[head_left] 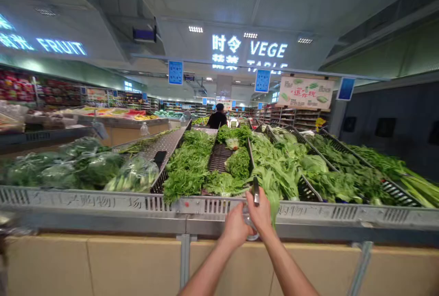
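Observation:
In front of the vegetable stand both of my hands are closed around a clear plastic bottle (253, 236), mostly hidden by the fingers. My left hand (236, 226) grips its left side. My right hand (259, 210) wraps the other side, and a narrow black-and-silver piece (256, 191) sticks up from it. I cannot tell whether that piece belongs to the bottle. Just beyond the hands are curly lettuce (238, 163) and long leafy greens (276, 163), some hanging over the stand's front rail (212, 205).
Black slatted dividers (249, 152) separate the greens. Plastic-wrapped vegetables (85, 163) lie at the left, with a dark flat object (160, 158) beside them. Leafy bunches (343, 168) fill the right side. A person in black (217, 117) stands farther back, beneath hanging signs (262, 81).

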A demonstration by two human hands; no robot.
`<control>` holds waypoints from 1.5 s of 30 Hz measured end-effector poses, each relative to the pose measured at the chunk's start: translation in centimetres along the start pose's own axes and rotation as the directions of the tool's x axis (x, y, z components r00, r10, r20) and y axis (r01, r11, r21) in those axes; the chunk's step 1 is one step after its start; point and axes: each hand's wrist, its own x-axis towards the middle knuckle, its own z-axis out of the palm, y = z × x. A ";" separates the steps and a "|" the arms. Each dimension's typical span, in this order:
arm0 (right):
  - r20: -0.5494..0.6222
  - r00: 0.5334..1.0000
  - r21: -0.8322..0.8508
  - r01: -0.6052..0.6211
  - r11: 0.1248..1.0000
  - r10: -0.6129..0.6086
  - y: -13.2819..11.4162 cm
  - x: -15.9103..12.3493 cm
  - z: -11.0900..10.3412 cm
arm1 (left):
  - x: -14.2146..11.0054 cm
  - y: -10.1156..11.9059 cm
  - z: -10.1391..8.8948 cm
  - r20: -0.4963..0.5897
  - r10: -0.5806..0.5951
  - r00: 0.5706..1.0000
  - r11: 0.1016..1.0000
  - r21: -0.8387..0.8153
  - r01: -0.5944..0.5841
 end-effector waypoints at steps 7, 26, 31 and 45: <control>-0.031 0.999 -0.044 -0.042 0.998 0.041 -0.2 0.3 -0.4 | 0.1 0.1 0.0 0.001 0.015 1.000 1.000 0.022 -0.015; -0.017 0.996 0.009 0.091 0.996 -0.091 -1.9 2.1 -0.6 | 1.3 0.9 -1.2 -0.062 0.065 0.996 0.996 -0.061 -0.069; -0.079 0.988 0.011 0.137 0.990 -0.136 -4.0 4.4 -0.9 | 2.6 2.8 -3.2 -0.103 0.058 0.993 0.998 -0.008 -0.060; -0.078 0.992 -0.055 0.094 0.994 -0.098 -5.5 6.8 -0.9 | 3.7 4.5 -5.0 -0.116 0.038 0.992 0.999 0.042 -0.033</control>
